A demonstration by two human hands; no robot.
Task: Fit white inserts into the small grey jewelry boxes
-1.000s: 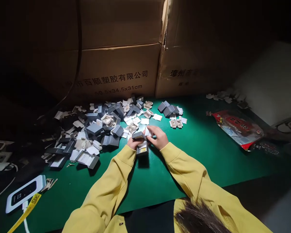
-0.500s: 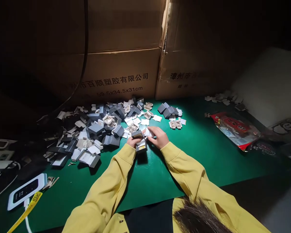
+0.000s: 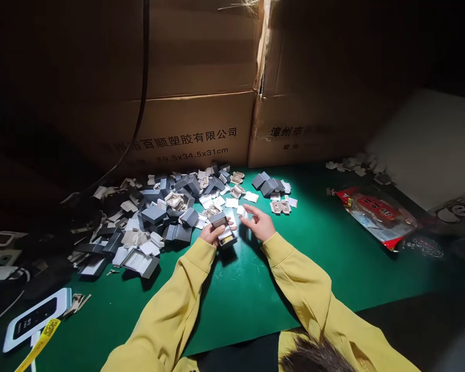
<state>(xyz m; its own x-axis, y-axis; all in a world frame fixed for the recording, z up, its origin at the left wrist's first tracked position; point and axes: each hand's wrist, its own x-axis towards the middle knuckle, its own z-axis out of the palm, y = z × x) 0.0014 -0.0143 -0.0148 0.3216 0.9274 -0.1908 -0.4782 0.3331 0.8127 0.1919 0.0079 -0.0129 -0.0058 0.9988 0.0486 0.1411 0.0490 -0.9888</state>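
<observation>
Your left hand (image 3: 210,234) is clasping a dark-grey cardboard box (image 3: 218,220); your right hand (image 3: 259,224) is only fingertip-pinching a small white paper piece (image 3: 241,211), so you're risking a drop imo.

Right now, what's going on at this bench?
A person in yellow sleeves is handling a small grey box over a green table. The left hand holds the box, which is open; the right hand pinches a small white piece, apart from the box. A messy pile of grey boxes and paper pieces lies to the left, a smaller cluster beyond the right hand, and a red-and-clear bag farther right.
</observation>
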